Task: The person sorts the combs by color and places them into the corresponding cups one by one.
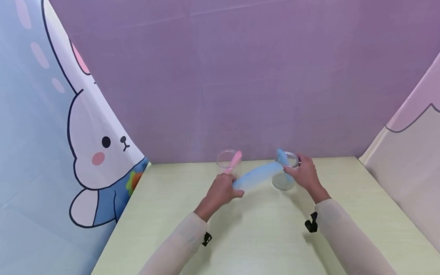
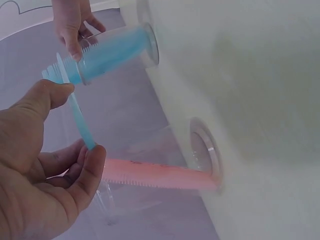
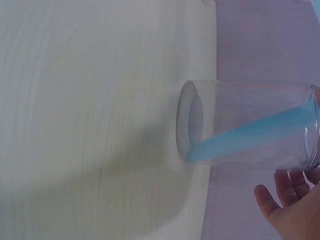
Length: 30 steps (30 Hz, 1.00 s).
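My left hand [image 1: 223,190] pinches a light blue comb [image 2: 80,112] between thumb and fingers; in the head view this comb is motion-blurred and reaches toward the right-hand jar. My right hand [image 1: 305,174] grips the rim of that clear jar [image 3: 250,100], which stands on the table. A second blue comb [image 3: 250,132] leans inside it, its end above the rim. Behind my left hand is another clear jar [image 1: 228,153] with a pink comb [image 2: 160,173] slanting inside it. My left hand partly hides this jar in the head view.
Both jars stand near the back edge of the pale table [image 1: 260,241], close to a purple cloth backdrop [image 1: 239,72]. A cloth with a rabbit print [image 1: 97,158] hangs at the left, and a pink and cream cloth [image 1: 417,155] at the right.
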Tool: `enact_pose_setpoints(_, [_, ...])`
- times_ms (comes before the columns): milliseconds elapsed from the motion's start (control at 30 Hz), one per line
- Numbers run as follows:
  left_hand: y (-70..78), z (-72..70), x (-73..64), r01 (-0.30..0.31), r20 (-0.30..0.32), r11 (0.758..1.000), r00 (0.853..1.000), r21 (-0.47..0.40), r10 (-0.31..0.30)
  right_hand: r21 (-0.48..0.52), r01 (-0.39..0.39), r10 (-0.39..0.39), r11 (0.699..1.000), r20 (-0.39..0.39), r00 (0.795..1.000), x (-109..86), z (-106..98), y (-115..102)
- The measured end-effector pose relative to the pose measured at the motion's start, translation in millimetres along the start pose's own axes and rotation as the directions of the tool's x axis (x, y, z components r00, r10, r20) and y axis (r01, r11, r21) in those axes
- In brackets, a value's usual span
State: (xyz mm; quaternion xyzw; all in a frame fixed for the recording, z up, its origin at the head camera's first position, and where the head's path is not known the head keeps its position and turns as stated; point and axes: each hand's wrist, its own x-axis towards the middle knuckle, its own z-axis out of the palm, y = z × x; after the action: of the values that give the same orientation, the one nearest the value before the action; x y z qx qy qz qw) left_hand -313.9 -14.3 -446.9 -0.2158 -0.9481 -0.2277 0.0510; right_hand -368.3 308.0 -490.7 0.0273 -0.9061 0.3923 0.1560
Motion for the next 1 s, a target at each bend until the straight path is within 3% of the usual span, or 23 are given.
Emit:
enact_pose_setpoints(267, [11.2, -1.1, 12.6, 0.042, 0.005, 0.998, 0.999, 0.047, -0.042, 0.008, -0.003, 0.003, 1.0, 0.013, 1.0, -0.1, -1, -1])
enact_pose_setpoints(700, [26.0, -0.3, 28.4, 0.139, 0.016, 0.99, 0.99, 0.036, -0.14, 0.003, -0.003, 0.003, 1.0, 0.012, 1.0, -1.5, -1, -2])
enact_pose_setpoints(1000, [33.0, -1.9, 35.7, 0.131, -0.014, 0.985, 0.991, 0.109, -0.13, 0.008, -0.016, 0.016, 1.0, 0.022, 1.0, -1.5, 0, 0])
